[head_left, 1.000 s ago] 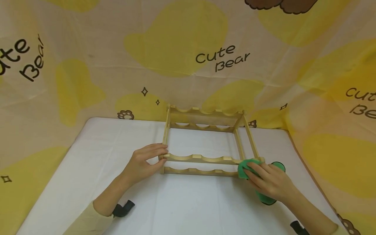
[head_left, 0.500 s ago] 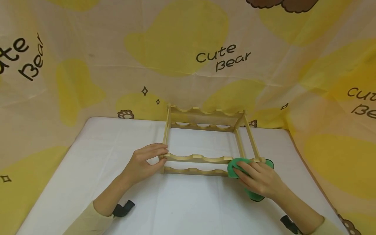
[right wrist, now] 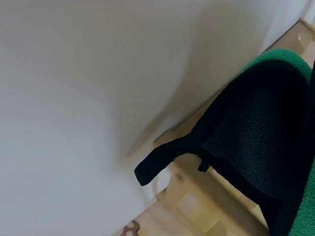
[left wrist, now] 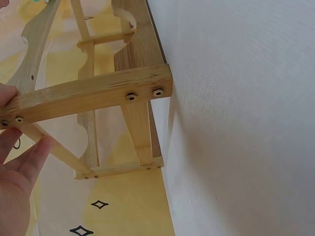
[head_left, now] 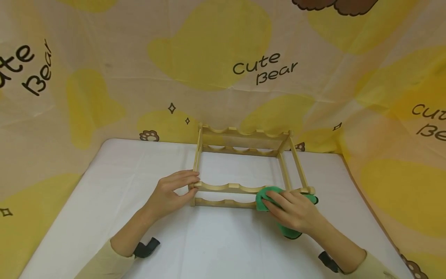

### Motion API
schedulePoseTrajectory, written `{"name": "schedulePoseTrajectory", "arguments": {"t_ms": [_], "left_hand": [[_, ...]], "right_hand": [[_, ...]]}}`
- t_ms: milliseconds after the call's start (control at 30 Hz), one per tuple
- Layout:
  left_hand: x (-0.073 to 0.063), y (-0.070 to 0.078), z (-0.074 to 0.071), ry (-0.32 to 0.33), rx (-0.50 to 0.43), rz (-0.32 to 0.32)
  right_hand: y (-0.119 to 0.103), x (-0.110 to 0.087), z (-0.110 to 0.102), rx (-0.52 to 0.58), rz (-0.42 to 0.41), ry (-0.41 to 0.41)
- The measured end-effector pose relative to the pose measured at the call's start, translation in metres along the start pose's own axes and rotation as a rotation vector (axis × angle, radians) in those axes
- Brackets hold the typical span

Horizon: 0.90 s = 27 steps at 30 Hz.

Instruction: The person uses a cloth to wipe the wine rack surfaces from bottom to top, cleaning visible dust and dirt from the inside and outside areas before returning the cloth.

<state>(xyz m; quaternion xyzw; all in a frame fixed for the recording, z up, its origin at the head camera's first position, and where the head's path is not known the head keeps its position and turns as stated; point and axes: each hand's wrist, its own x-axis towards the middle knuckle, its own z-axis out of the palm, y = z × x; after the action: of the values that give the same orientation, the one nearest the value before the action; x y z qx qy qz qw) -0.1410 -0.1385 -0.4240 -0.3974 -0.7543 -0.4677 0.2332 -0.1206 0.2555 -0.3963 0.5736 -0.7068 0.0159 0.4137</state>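
Note:
A light wooden wine rack (head_left: 232,188) with scalloped rails stands on the white table. My left hand (head_left: 173,192) grips its near left corner, fingers on top and thumb at the front. In the left wrist view, fingers and thumb lie about the screwed end of the wooden frame (left wrist: 93,96). My right hand (head_left: 296,211) holds a green cloth (head_left: 266,199) with dark edging against the upper front rail, right of the middle. The cloth's dark underside (right wrist: 246,132) hangs in front of the rack in the right wrist view. The right fingers are hidden there.
The white table (head_left: 223,248) runs under the rack and both arms. Behind and on both sides hangs a yellow patterned curtain (head_left: 209,50), close behind the rack's far side. A dark strap end (head_left: 146,248) sticks out by the left wrist.
My right hand has slid left with the green cloth along the front rail, from the right corner towards the middle. The left hand and the rack have stayed put.

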Motion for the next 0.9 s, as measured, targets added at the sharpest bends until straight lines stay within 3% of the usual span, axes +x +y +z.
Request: {"name": "schedulePoseTrajectory", "arguments": {"t_ms": [633, 900], "left_hand": [[0.000, 0.001, 0.000, -0.006, 0.022, 0.016], [-0.001, -0.001, 0.000, -0.013, 0.021, 0.010]], "right_hand": [[-0.017, 0.049, 0.040, -0.010, -0.056, 0.044], [-0.021, 0.066, 0.050, -0.017, -0.052, 0.021]]}}
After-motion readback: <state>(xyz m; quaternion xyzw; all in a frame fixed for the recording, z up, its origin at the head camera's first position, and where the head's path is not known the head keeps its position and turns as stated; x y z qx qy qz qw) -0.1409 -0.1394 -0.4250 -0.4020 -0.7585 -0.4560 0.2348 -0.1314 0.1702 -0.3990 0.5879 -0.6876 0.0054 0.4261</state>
